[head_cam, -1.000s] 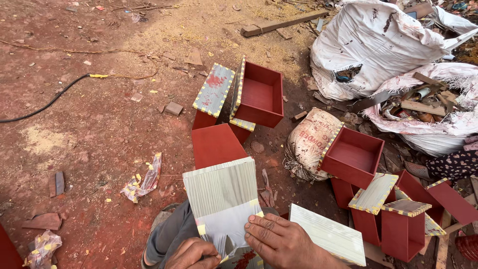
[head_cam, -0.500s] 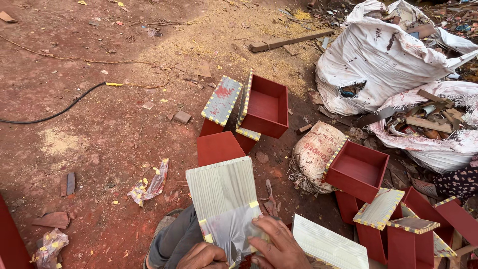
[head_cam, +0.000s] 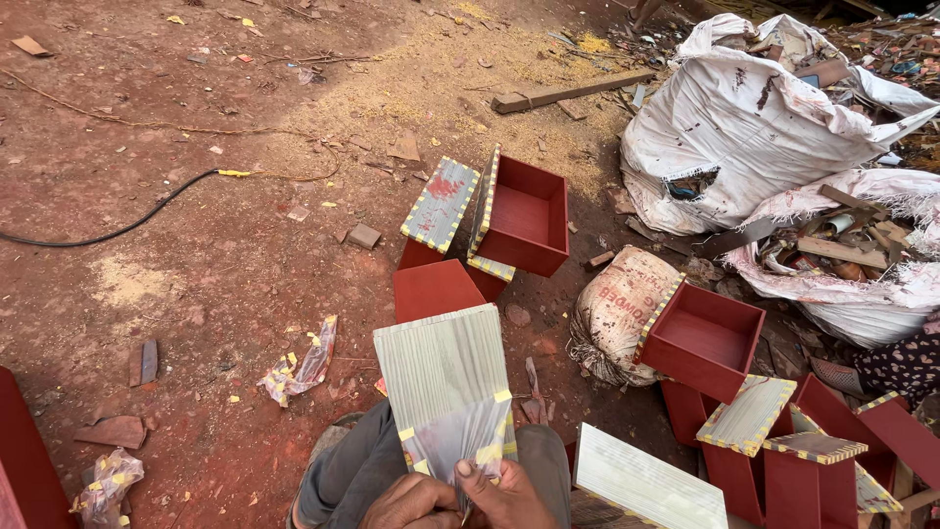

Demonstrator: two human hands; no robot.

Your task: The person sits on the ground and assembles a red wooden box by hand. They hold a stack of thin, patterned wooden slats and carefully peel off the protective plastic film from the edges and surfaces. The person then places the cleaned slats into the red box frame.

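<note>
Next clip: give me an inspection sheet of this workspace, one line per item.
Surface: red dirt ground with a sawdust patch.
Job's things: grey striped panel resting on the person's lap, clear film partly peeled at its near end.
Clutter: red open boxes, crumpled film scraps, wood plank, second striped panel.
Hands: left hand and right hand both at the panel's near edge, gripping the film.
Cables: black cable lying across the ground at left.
Surroundings: white sacks full of wood scraps at right.
</note>
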